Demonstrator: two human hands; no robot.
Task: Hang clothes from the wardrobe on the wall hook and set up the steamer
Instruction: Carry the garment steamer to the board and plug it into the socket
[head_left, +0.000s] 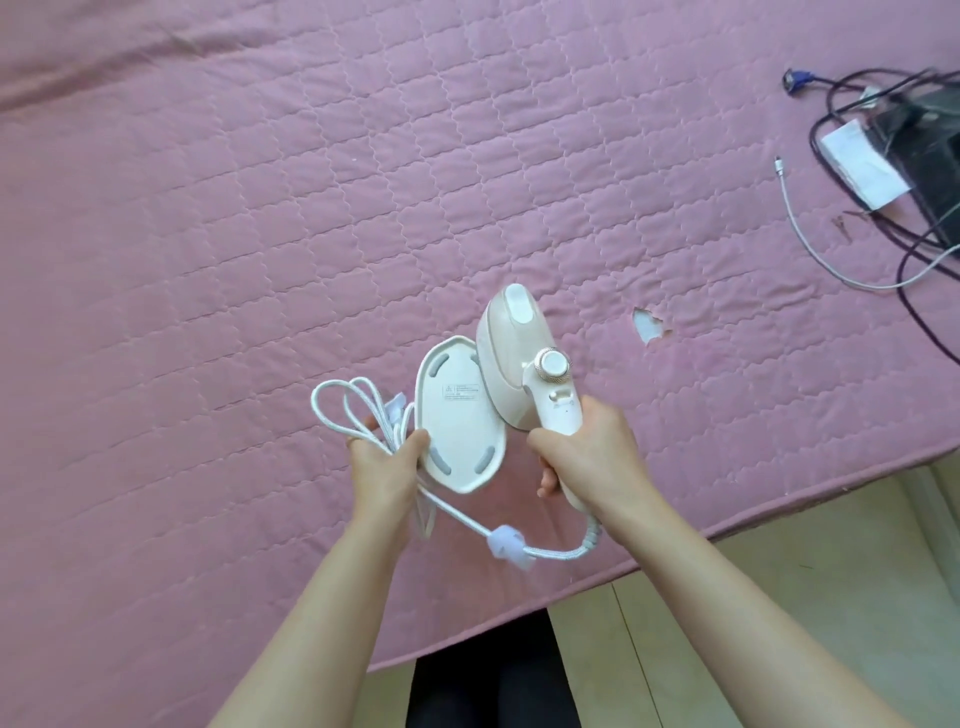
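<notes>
R hand (587, 452) grips steamer (514, 364), L hand (387, 457) holds base (457, 415) + cord (343, 410)

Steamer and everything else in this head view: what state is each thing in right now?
Steamer: held up above the bed, unplugged look, handle gripped by the right hand.
Base plate: off the steamer, underside facing the camera, held by the left hand.
Cord: looped and bundled in the left hand, strap on it.
Bedspread: spread flat, torn in one spot.
Cables: loose, tangled on the bedspread.
</notes>
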